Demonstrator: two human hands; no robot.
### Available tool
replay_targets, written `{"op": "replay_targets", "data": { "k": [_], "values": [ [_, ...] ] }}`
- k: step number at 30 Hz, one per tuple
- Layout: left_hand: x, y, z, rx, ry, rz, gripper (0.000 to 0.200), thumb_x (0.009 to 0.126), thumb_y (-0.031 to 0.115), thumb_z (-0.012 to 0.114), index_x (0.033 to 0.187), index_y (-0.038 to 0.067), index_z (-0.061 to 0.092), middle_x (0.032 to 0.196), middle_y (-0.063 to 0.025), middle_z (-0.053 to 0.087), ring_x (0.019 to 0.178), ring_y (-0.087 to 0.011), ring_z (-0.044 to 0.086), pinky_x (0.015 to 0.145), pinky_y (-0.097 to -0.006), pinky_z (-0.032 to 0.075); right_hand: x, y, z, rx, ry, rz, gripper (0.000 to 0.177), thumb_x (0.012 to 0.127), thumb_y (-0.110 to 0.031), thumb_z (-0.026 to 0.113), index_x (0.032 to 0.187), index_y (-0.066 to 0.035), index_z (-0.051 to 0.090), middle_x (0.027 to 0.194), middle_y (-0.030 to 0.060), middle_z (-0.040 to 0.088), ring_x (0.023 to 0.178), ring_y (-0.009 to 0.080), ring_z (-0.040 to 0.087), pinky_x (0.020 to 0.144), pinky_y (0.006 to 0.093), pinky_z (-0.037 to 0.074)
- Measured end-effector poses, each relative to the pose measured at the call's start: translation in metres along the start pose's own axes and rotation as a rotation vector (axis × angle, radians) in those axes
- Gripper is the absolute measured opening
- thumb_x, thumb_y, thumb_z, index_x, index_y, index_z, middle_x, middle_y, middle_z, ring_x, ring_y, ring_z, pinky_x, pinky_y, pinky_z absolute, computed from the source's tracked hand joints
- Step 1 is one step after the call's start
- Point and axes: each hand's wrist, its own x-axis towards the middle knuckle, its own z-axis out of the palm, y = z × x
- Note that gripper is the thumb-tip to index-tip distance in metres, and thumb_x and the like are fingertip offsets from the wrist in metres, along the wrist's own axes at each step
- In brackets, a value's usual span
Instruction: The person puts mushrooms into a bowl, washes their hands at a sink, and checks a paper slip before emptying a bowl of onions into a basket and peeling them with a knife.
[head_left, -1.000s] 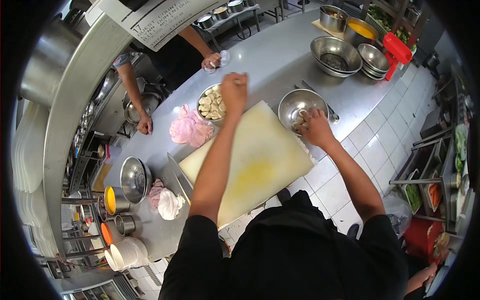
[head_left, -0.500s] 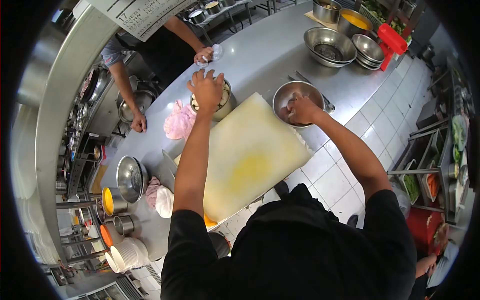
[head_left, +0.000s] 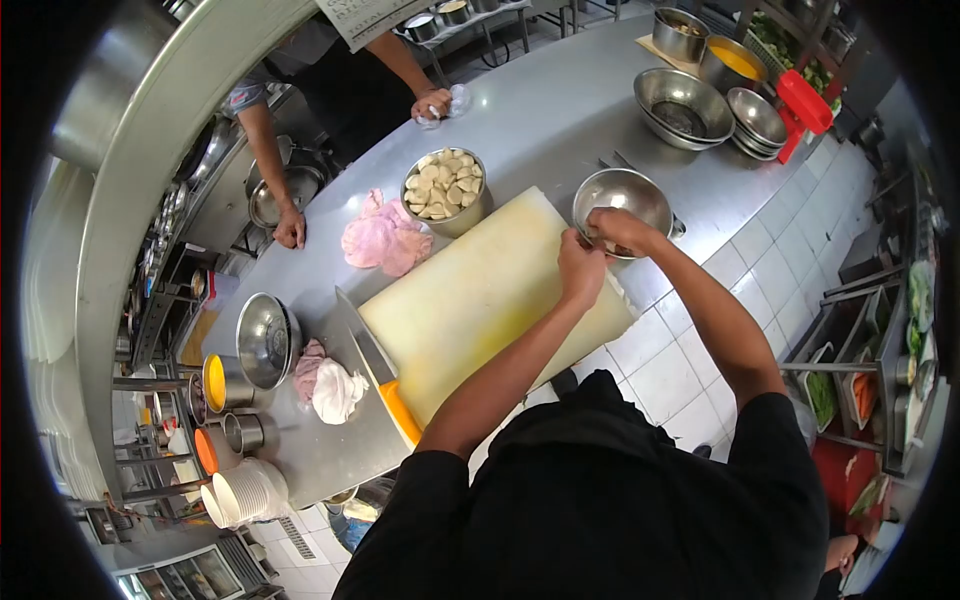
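Note:
My left hand [head_left: 582,268] and my right hand [head_left: 622,232] meet over the near edge of a steel bowl [head_left: 625,192], right of the white cutting board [head_left: 470,290]. Fingers of both are pressed together; anything between them is too small to make out. A metal pot [head_left: 445,190] of pale, round pieces stands beyond the board. Left of the pot lies a pink cloth [head_left: 385,235]. Along the board's left edge rests a knife [head_left: 400,408] with a yellow handle. Tongs partly show behind the bowl.
Another person's hands [head_left: 432,104] rest on the far table edge. Stacked bowls [head_left: 684,105] and a red object [head_left: 805,100] stand at the back right. A bowl [head_left: 267,340], a pot of yellow liquid [head_left: 226,383], cloths [head_left: 335,392] and cups [head_left: 245,492] are at the left.
My left hand has moved from over the pot to the steel bowl beside my right hand. My right hand has shifted to the bowl's near edge. The view has shifted slightly.

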Motion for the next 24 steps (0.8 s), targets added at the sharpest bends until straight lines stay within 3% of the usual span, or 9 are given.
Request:
{"op": "replay_targets", "data": {
  "k": [1,5,8,11,12,14,18,20,24],
  "values": [
    [0.001,-0.003,0.001,0.008,-0.013,0.015,0.027,0.086,-0.003,0.061,0.108,-0.007,0.046,0.104,-0.016,0.057,0.085,-0.0217,0.064,0.069,-0.032,0.061,-0.004,-0.009,0.0,0.13,0.045,0.039,0.027,0.091,-0.018,0.042,0.089,-0.001,0.063,0.1,0.02,0.063,0.095,0.0354,0.062,0.083,0.0419,0.049],
    [-0.002,0.001,0.005,-0.031,-0.056,-0.032,0.027,0.084,-0.003,0.064,0.105,-0.005,0.047,0.104,-0.0144,0.057,0.088,-0.0196,0.064,0.067,-0.0303,0.06,0.001,-0.032,-0.002,0.377,0.208,0.373,0.032,0.092,-0.028,0.045,0.093,0.0,0.06,0.093,0.0176,0.061,0.092,0.0297,0.063,0.076,0.0392,0.05],
    [-0.002,0.018,0.002,0.089,-0.034,-0.037,0.035,0.082,0.009,0.072,0.105,-0.003,0.049,0.101,-0.0151,0.058,0.094,-0.0245,0.063,0.072,-0.0356,0.058,0.013,-0.002,0.004,0.483,0.197,0.134,0.028,0.088,-0.03,0.054,0.094,-0.004,0.061,0.091,0.0125,0.06,0.086,0.0235,0.061,0.068,0.0356,0.051],
    [0.006,0.016,0.001,0.657,0.131,0.185,0.06,0.077,0.028,0.079,0.117,-0.004,0.047,0.11,-0.0195,0.055,0.098,-0.0328,0.061,0.081,-0.0415,0.054,0.004,-0.003,-0.009,1.1,0.012,0.477,0.029,0.085,-0.031,0.055,0.097,-0.005,0.063,0.091,0.0124,0.063,0.08,0.0255,0.061,0.072,0.0384,0.052],
    [0.005,0.021,0.003,0.645,0.129,0.176,0.069,0.076,0.032,0.079,0.123,-0.004,0.044,0.115,-0.0213,0.053,0.102,-0.0352,0.059,0.085,-0.0432,0.051,0.003,-0.003,-0.013,1.241,-0.081,0.471,0.022,0.085,-0.026,0.058,0.097,-0.008,0.061,0.087,0.0064,0.059,0.074,0.0186,0.058,0.064,0.0327,0.052],
    [0.0,0.03,0.009,0.625,0.116,0.156,0.086,0.073,0.041,0.079,0.135,-0.004,0.038,0.124,-0.0248,0.047,0.11,-0.0399,0.054,0.093,-0.0466,0.046,-0.002,-0.004,-0.016,1.397,-0.085,0.515,0.021,0.086,-0.025,0.057,0.095,-0.007,0.062,0.087,0.0062,0.061,0.072,0.0173,0.058,0.06,0.0307,0.052],
    [0.003,0.026,0.022,0.951,0.205,0.362,0.086,0.083,0.037,0.07,0.145,-0.004,0.027,0.141,-0.0277,0.035,0.126,-0.0434,0.04,0.102,-0.0487,0.038,0.011,0.039,-0.016,1.765,-0.434,0.283,0.02,0.089,-0.021,0.053,0.091,-0.004,0.063,0.085,0.0048,0.063,0.068,0.0161,0.058,0.061,0.0281,0.052],
    [0.014,0.007,0.023,1.064,0.27,0.57,0.077,0.088,0.032,0.062,0.144,-0.006,0.027,0.144,-0.0298,0.033,0.131,-0.0484,0.032,0.106,-0.052,0.033,0.015,0.037,-0.017,1.894,-0.391,0.323,0.019,0.089,-0.018,0.052,0.089,-0.003,0.063,0.084,0.0044,0.063,0.069,0.0163,0.059,0.066,0.0291,0.053],
    [0.03,0.012,0.018,0.787,0.242,0.657,0.061,0.097,0.028,0.049,0.143,-0.007,0.029,0.144,-0.0266,0.035,0.133,-0.0426,0.035,0.108,-0.044,0.034,0.011,-0.015,-0.029,1.905,-0.184,0.346,0.018,0.091,-0.016,0.051,0.089,-0.003,0.063,0.084,0.0037,0.064,0.073,0.0171,0.06,0.075,0.031,0.054]
  ]
}}
